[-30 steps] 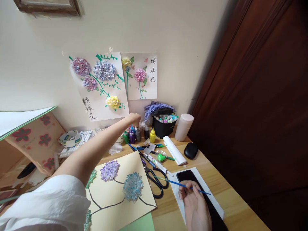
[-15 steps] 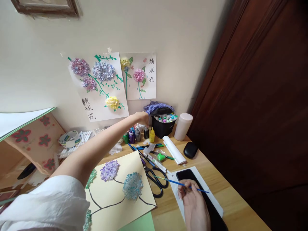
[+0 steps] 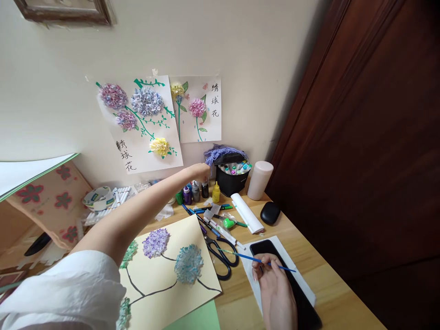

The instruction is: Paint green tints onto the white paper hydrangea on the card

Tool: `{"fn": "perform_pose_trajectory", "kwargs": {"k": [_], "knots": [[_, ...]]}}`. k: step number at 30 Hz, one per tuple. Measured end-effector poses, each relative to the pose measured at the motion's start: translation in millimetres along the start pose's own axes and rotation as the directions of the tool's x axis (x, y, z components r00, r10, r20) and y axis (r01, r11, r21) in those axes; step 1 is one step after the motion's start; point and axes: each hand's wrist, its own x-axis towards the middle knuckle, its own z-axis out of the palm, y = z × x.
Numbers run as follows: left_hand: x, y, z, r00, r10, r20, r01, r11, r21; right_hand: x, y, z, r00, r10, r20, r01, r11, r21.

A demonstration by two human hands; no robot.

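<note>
**Left hand over the paint bottles, right hand pinching one brush**

The person's left hand (image 3: pixel 202 171) reaches across the desk to a row of at least five squeeze bottles, right above the black bottle (image 3: pixel 205 189). Its fingertips are hidden, so whether they are spread or pressed on anything cannot be told. Four more stand nearby: a green bottle (image 3: pixel 179 197), a purple bottle (image 3: pixel 187 195), a grey bottle (image 3: pixel 195 192) and a yellow bottle (image 3: pixel 216 194).

The right hand (image 3: pixel 276 286) pinches one blue paintbrush (image 3: pixel 252 258) between thumb and fingers, over one black smartphone (image 3: pixel 305 305). The brush's bristle end points left, above one pair of black-handled scissors (image 3: pixel 223 259).

Left of the scissors, one cream sheet (image 3: pixel 165 270) shows four crinkled flower heads: two green, one purple, one blue. Two hydrangea artworks hang on the wall: the left artwork (image 3: pixel 151 130) bears four blooms, the right artwork (image 3: pixel 211 128) two.
</note>
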Motion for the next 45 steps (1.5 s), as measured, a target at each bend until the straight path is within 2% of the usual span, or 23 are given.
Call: {"fn": "perform_pose_trajectory", "kwargs": {"k": [14,18,23,26,34,38,42,45], "knots": [[4,-4,4.2,0.997,-0.058,-0.051,0.06,0.998,0.023,-4,-3,3,1.0,0.023,-0.009,-0.023,1.0,-0.006],[4,1,-0.5,0.994,-0.04,-0.104,0.038,0.999,-0.024,-4,-3,3,1.0,0.029,-0.005,-0.029,1.0,0.004],[4,12,-6.7,0.988,0.051,-0.144,-0.066,0.993,-0.098,-4,-3,4,1.0,0.025,-0.003,-0.025,1.0,0.003],[7,20,-3.1,0.987,0.08,-0.138,-0.099,0.986,-0.134,-5,-4,4,1.0,0.02,-0.002,-0.02,1.0,-0.002],[12,31,12.1,0.98,0.042,-0.195,-0.076,0.982,-0.172,-8,-5,4,0.999,-0.034,0.034,0.036,0.999,-0.039],[7,26,2.5,0.979,0.014,-0.202,-0.052,0.982,-0.181,-7,-3,2,0.999,0.002,0.038,-0.001,0.999,-0.033],[-3,11,-11.2,0.983,-0.036,-0.181,0.004,0.984,-0.175,-6,-3,0,0.999,0.023,0.038,-0.021,0.999,-0.032],[-10,1,-11.0,0.987,-0.038,-0.157,0.013,0.988,-0.155,-6,-2,0,0.999,0.02,0.035,-0.019,0.999,-0.042]]}}
